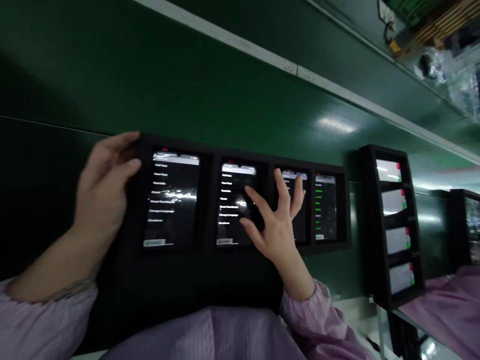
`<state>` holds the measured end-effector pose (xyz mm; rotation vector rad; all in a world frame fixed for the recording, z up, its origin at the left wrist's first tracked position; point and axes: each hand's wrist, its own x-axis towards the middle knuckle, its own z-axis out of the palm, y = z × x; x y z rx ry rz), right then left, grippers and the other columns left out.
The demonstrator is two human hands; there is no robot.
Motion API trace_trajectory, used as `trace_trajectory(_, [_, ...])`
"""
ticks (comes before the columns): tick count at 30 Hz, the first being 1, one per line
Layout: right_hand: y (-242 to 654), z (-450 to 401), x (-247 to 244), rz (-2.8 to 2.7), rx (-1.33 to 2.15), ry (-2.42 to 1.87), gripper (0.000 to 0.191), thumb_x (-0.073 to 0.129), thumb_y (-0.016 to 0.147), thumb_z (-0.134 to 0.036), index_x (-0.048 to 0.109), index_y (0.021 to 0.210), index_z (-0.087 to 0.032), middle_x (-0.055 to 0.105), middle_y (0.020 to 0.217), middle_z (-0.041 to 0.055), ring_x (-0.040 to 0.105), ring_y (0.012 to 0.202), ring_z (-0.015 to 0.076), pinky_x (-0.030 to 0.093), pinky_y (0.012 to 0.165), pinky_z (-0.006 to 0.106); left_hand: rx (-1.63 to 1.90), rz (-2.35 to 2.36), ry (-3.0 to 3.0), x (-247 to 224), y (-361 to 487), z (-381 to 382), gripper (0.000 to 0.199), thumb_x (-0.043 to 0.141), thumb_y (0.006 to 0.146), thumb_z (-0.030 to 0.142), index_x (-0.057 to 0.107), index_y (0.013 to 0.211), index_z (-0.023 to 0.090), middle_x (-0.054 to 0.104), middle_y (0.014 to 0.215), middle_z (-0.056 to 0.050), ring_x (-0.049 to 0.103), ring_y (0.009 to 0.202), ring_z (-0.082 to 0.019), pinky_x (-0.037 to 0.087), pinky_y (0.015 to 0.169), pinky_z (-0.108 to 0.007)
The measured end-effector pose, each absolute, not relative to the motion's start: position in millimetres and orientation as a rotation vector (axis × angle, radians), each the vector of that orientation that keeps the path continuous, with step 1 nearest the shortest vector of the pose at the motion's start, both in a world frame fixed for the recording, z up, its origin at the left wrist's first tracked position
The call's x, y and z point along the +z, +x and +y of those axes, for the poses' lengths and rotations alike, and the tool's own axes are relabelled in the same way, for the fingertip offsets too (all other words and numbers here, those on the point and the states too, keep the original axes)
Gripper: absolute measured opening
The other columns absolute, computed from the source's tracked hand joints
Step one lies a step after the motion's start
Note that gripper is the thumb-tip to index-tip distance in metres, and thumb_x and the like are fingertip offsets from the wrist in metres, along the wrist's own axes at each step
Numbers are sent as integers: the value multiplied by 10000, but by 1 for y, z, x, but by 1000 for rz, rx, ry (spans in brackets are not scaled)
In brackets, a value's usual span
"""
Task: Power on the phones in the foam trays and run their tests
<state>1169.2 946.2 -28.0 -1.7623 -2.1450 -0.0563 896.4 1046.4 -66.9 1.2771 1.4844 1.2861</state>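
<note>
A black tray [216,180] lies on the bench with several lit smartphones in its compartments. My left hand [103,185] grips its left end, thumb on the near side and fingers at the edge. Beside that hand, the leftmost phone [174,210] displays a white text menu. Spread fingers of my right hand [279,225] hover over or touch the second phone [230,232], which has a similar menu; contact cannot be made out. That hand also partly covers the third phone [302,225]. Green text lines appear on the rightmost phone [325,210].
To the right stands another black tray [399,185] holding several pale items with red and green marks. A further dark tray [465,195] is at the far right, near a purple sleeve [446,300]. A pale strip [243,45] crosses the green bench [168,90].
</note>
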Motion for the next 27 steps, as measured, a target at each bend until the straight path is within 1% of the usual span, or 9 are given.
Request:
trace_trajectory(2, [1164, 950, -32, -2131, -52, -1805, 459, 514, 1066, -554, 646, 1403, -272, 274, 1703, 146, 71, 1608, 521, 165, 1206, 838, 1226, 1474, 1219, -64, 890, 1046, 608, 773, 737, 299, 686, 1330, 200, 637, 1421, -67, 512, 1446, -377, 209, 1316, -727])
trace_trajectory(3, [1164, 952, -34, -2122, -55, -1805, 462, 481, 1077, -555, 647, 1400, -271, 285, 1704, 145, 71, 1606, 526, 167, 1191, 855, 1202, 1460, 1203, -62, 889, 1046, 656, 779, 704, 286, 675, 1347, 209, 620, 1457, -67, 492, 1468, -381, 210, 1321, -715])
trace_trajectory(5, [1167, 954, -36, -2097, -79, -1737, 486, 423, 1091, -567, 656, 1382, -256, 321, 1693, 150, 82, 1608, 523, 184, 1187, 855, 1161, 1429, 1211, -61, 889, 1046, 728, 789, 695, 277, 632, 1404, 228, 600, 1498, -77, 502, 1470, -370, 283, 1320, -670])
trace_trajectory(9, [1175, 956, -37, -2035, -122, -1566, 509, 397, 1099, -556, 680, 1344, -212, 414, 1641, 164, 190, 1601, 475, 275, 1233, 744, 1081, 1446, 1254, -64, 890, 1046, 750, 787, 753, 267, 572, 1471, 252, 599, 1517, -96, 557, 1437, -330, 420, 1277, -588])
trace_trajectory(14, [1178, 955, -35, -2009, -110, -1506, 476, 417, 1103, -510, 720, 1289, -193, 514, 1565, 160, 300, 1567, 442, 355, 1223, 675, 1114, 1517, 1277, -67, 890, 1047, 746, 790, 733, 196, 587, 1449, 247, 585, 1531, -100, 536, 1460, -311, 368, 1307, -580])
trace_trajectory(16, [1179, 954, -33, -1989, -89, -1486, 418, 447, 1103, -453, 740, 1252, -195, 558, 1521, 150, 346, 1548, 426, 390, 1208, 649, 1136, 1497, 1270, -65, 891, 1047, 769, 796, 715, 203, 575, 1451, 226, 566, 1549, -109, 514, 1480, -315, 354, 1314, -569])
trace_trajectory(21, [1180, 952, -30, -1974, -15, -1397, 270, 539, 1052, -196, 808, 1046, -203, 687, 1362, 97, 464, 1482, 369, 492, 1143, 555, 1148, 1423, 1239, -60, 890, 1048, 788, 768, 698, 241, 560, 1457, 203, 531, 1589, -91, 465, 1521, -321, 300, 1335, -582])
trace_trajectory(24, [1180, 951, -28, -2005, 18, -1352, 250, 571, 1020, -142, 812, 983, -196, 729, 1280, 85, 537, 1425, 354, 546, 1087, 526, 1141, 1378, 1228, -64, 884, 1050, 823, 853, 677, 310, 568, 1445, 227, 490, 1624, -76, 420, 1551, -339, 269, 1342, -605])
trace_trajectory(27, [1179, 952, -26, -2037, 37, -1329, 249, 576, 1002, -137, 811, 951, -199, 743, 1254, 79, 575, 1390, 352, 576, 1051, 526, 1118, 1338, 1265, -69, 877, 1051, 972, 964, 608, 565, 571, 1444, 263, 453, 1653, -66, 370, 1578, -364, 212, 1351, -634])
